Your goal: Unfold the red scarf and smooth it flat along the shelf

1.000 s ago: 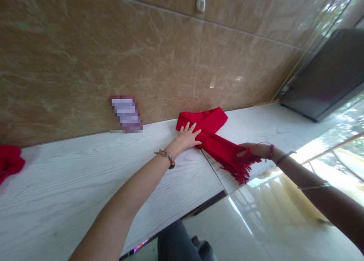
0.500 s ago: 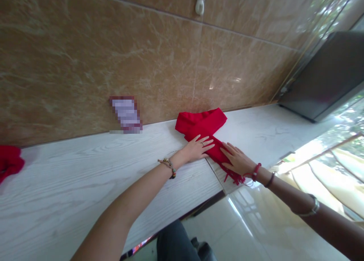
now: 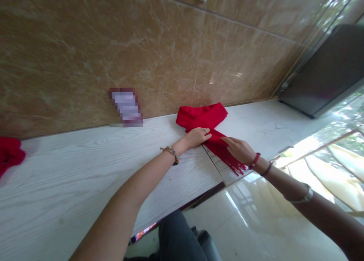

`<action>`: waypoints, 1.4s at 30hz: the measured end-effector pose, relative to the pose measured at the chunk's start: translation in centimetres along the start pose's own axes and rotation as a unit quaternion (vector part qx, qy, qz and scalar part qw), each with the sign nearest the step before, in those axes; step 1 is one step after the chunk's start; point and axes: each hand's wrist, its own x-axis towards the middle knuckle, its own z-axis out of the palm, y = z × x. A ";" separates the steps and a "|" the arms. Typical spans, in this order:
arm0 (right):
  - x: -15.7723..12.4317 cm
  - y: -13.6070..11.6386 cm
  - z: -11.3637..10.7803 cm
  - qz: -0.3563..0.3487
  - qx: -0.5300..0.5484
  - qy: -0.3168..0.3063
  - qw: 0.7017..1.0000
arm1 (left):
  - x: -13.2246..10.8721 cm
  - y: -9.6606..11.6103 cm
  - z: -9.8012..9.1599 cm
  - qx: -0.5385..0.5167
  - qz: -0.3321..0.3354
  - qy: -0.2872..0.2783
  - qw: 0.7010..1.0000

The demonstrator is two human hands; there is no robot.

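Note:
A red scarf (image 3: 202,117) with a fringed end lies folded over itself in a crossed loop on the white wood-grain counter (image 3: 93,155). At the left edge of its fringed length, just below the crossing, my left hand (image 3: 196,137) has its fingers curled around the cloth. My right hand (image 3: 241,150) grips the opposite edge nearer the fringe, index finger stretched along the cloth and the other fingers bent in. The undersides of both hands are hidden.
Another red cloth bundle (image 3: 10,155) sits at the far left of the counter. A blurred-out upright card (image 3: 127,106) leans on the brown tiled wall (image 3: 85,56). A dark box-shaped appliance (image 3: 327,71) stands at the far right, by a window. My legs (image 3: 179,238) are below the counter's front edge.
Both hands lay flat with fingers spread on the scarf; now their fingers are curled in on its edges. The view has tipped slightly downward.

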 end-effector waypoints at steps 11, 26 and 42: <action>-1.2 -0.5 0.4 -0.021 -0.057 -0.073 0.995 | -0.6 0.1 1.3 0.042 0.074 -0.030 0.996; -2.8 0.7 0.2 -0.073 0.011 -0.003 0.997 | 0.1 1.2 -0.1 0.038 0.026 -0.072 0.996; -3.4 1.6 0.7 -0.138 0.005 -0.009 0.990 | -0.8 1.5 0.4 -0.001 -0.009 -0.044 0.999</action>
